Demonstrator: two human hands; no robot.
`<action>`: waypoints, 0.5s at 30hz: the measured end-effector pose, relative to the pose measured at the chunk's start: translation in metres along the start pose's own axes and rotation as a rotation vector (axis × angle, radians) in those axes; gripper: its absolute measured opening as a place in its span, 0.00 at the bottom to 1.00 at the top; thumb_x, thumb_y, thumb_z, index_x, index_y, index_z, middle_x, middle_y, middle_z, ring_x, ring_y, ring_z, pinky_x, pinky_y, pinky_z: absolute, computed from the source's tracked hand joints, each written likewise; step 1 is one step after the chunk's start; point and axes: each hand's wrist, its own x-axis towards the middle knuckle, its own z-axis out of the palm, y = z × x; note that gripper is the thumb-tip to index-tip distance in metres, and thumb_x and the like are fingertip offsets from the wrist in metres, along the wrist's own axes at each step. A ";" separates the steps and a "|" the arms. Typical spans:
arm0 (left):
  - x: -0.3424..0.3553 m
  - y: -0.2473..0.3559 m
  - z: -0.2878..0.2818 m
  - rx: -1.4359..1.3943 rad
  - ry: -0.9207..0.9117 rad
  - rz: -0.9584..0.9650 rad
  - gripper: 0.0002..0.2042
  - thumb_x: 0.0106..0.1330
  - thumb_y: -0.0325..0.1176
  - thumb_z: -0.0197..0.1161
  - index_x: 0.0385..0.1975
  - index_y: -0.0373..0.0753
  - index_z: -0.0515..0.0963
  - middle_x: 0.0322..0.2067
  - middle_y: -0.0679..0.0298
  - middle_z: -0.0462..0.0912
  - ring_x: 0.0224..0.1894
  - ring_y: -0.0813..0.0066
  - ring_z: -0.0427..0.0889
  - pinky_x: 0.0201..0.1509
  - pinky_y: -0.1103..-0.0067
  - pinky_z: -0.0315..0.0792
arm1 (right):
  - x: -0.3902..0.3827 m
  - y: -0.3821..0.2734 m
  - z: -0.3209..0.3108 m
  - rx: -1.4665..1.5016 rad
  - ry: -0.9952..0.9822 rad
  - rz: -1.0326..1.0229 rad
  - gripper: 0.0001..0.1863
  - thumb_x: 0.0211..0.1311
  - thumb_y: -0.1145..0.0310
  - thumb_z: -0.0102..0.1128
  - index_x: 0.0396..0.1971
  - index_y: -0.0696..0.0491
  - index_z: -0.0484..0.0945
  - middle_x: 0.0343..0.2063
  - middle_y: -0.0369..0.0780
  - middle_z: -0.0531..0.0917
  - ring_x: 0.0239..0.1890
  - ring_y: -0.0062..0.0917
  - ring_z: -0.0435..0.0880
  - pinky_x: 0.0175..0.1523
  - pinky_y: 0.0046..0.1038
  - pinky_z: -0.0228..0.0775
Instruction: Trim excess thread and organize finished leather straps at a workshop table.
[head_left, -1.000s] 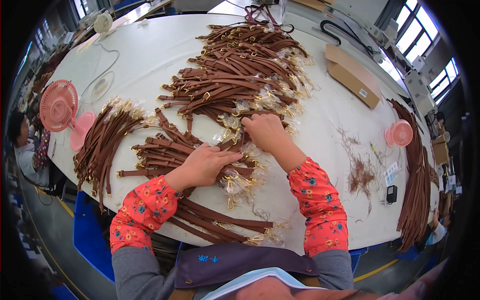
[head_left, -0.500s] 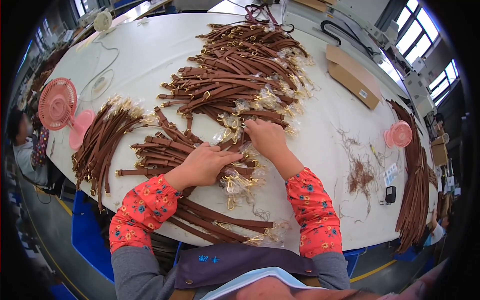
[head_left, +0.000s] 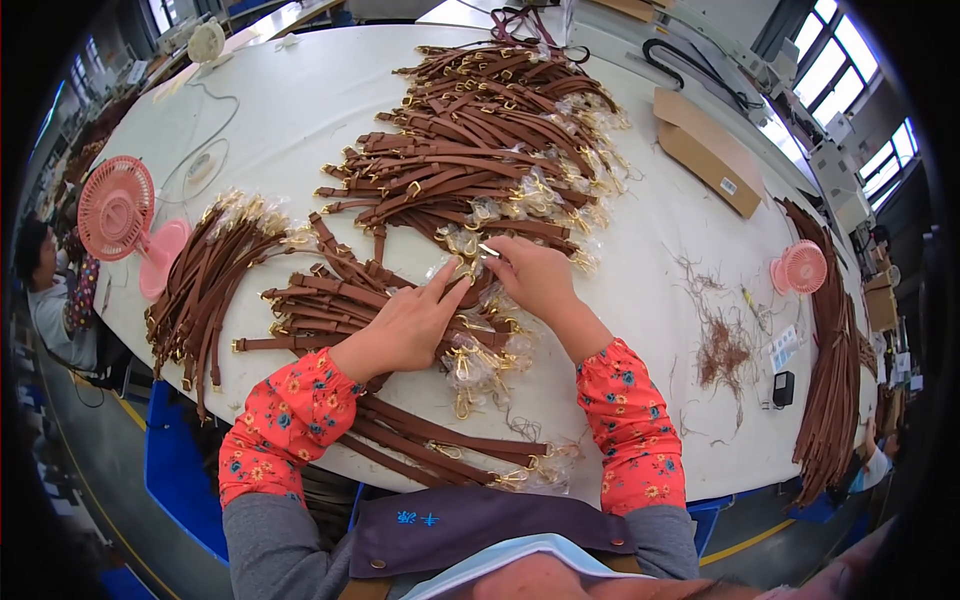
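Note:
My left hand (head_left: 405,325) rests on a pile of brown straps (head_left: 335,305); its index and middle fingers are stretched out and apart, their tips by gold-coloured clasps and clear plastic wrapping. To its right, my right hand (head_left: 535,275) is closed in a pinch on a small shiny metal piece (head_left: 488,251), whose kind I cannot make out. Both hands meet over the strap ends just below the big heap of brown straps (head_left: 470,150) with gold buckles. Clear wrapping with gold clasps (head_left: 470,370) lies under and in front of the hands.
More straps lie in a bundle (head_left: 225,265) at left and near the front edge (head_left: 440,440). Pink fans (head_left: 115,205) (head_left: 800,267) stand on both sides. At right are a cardboard box (head_left: 708,150), thread scraps (head_left: 725,350), a black block (head_left: 783,389) and long brown strips (head_left: 830,370).
My left fingers have lifted and spread, now pointing farther away toward the right fingertips. My right hand has turned slightly, and the shiny metal piece shows more clearly.

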 end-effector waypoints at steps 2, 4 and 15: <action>0.004 -0.007 0.005 0.080 -0.096 0.016 0.36 0.50 0.26 0.65 0.66 0.37 0.67 0.64 0.38 0.66 0.49 0.43 0.81 0.50 0.59 0.76 | -0.002 -0.004 -0.002 -0.280 -0.120 -0.268 0.08 0.62 0.64 0.63 0.40 0.46 0.81 0.27 0.38 0.83 0.31 0.34 0.85 0.35 0.36 0.75; 0.006 -0.011 0.008 0.074 -0.097 0.065 0.36 0.49 0.26 0.65 0.65 0.38 0.68 0.64 0.39 0.66 0.50 0.43 0.81 0.51 0.59 0.76 | 0.000 -0.003 0.000 -0.367 -0.120 -0.344 0.07 0.59 0.65 0.63 0.38 0.46 0.80 0.26 0.36 0.81 0.30 0.33 0.84 0.34 0.36 0.73; 0.006 -0.008 0.002 0.049 -0.129 0.097 0.32 0.51 0.28 0.65 0.62 0.43 0.72 0.64 0.46 0.69 0.53 0.51 0.81 0.53 0.62 0.75 | 0.010 -0.013 0.002 -0.594 -0.125 -0.491 0.09 0.55 0.68 0.60 0.37 0.48 0.78 0.27 0.34 0.79 0.31 0.28 0.83 0.36 0.32 0.72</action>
